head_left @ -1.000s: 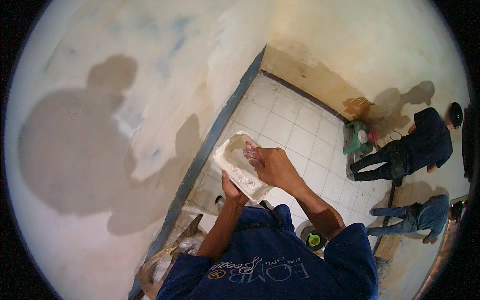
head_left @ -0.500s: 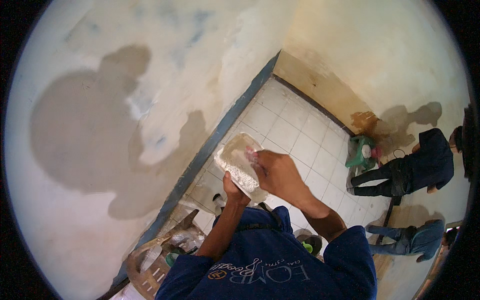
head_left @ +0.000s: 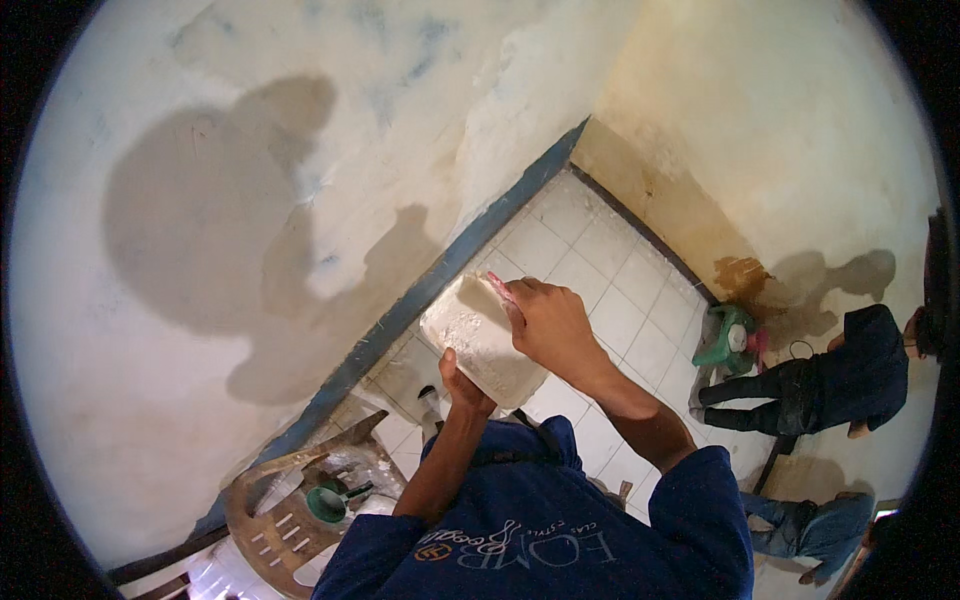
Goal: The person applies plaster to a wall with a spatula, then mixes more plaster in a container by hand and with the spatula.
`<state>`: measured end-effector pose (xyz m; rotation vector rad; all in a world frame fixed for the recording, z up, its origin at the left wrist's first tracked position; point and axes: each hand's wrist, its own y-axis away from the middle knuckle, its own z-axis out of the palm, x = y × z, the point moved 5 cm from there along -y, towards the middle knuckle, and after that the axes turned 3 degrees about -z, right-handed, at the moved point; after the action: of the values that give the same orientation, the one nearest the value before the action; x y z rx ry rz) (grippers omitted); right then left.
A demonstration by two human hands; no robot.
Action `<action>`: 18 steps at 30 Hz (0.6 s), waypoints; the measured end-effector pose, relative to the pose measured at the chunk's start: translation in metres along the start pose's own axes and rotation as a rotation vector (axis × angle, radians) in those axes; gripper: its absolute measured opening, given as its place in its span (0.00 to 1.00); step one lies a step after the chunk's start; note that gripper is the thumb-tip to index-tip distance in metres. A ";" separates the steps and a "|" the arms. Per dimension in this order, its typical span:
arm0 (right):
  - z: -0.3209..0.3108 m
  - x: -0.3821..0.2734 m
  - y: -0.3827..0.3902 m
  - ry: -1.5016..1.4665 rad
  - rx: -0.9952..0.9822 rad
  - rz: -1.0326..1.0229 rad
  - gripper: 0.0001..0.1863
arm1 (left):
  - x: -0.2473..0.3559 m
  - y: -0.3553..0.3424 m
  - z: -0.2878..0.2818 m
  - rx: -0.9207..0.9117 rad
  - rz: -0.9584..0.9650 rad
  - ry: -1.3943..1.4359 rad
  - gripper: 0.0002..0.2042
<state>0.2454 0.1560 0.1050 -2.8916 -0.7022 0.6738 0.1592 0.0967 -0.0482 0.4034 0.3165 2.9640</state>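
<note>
My left hand [head_left: 466, 386] grips a shallow, pale rectangular tray [head_left: 518, 376] from its near left side, thumb over the rim and fingers underneath. White powdery or pasty stuff [head_left: 460, 326] lies in the tray, heaped toward the left. My right hand [head_left: 552, 320] is closed over the tray's far right side. Its fingers pinch a small tool with a pinkish-red edge [head_left: 502, 288], pointing to the tray's far corner. The tool's working end is too indistinct to name its kind.
A patchy wall [head_left: 400, 150] with a blue base strip runs along the left. At lower left stands a brown slotted chair [head_left: 285, 540] bearing a green ladle-like thing [head_left: 326, 503]. Two people [head_left: 850, 375] stand at right near a green object with a round white face [head_left: 725, 338].
My right hand has drawn the tool toward the tray's far edge, turning the wrist. The white stuff lies differently in the tray. My view has shifted, showing more of the chair.
</note>
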 end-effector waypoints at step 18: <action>-0.011 0.003 0.044 -0.205 -0.092 -0.102 0.15 | -0.041 0.012 0.009 -0.025 0.150 0.034 0.40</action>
<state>0.2714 0.1183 0.1054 -2.8704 -0.9200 0.9588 0.1998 0.0801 -0.0477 0.3899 0.2638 3.1205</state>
